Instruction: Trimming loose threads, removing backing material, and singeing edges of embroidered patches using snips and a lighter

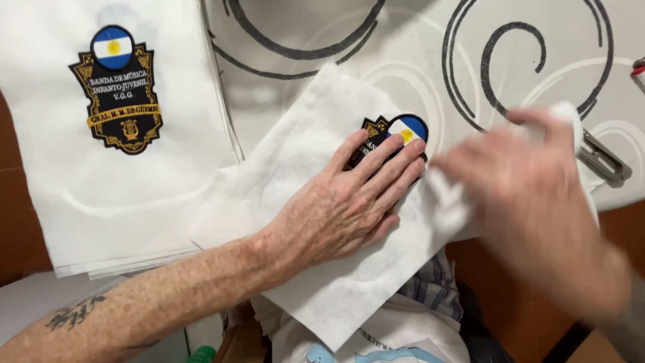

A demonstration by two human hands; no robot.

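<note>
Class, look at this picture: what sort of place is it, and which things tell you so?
Probably a sewing or embroidery workroom: stacked white cloth with an embroidered badge, a second badge under the left hand, and a patterned pad.

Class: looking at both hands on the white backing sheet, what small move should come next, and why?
Probably keep the left hand flat on the patch while the right hand, blurred and gripping the sheet edge, tears it away; the patch is pinned, the backing surrounds it.

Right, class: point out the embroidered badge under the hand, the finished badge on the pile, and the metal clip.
Covered badge point(405, 128), head view: its blue-and-white top.
Finished badge point(119, 91), head view: its black centre.
Metal clip point(603, 159), head view: its middle.
</note>
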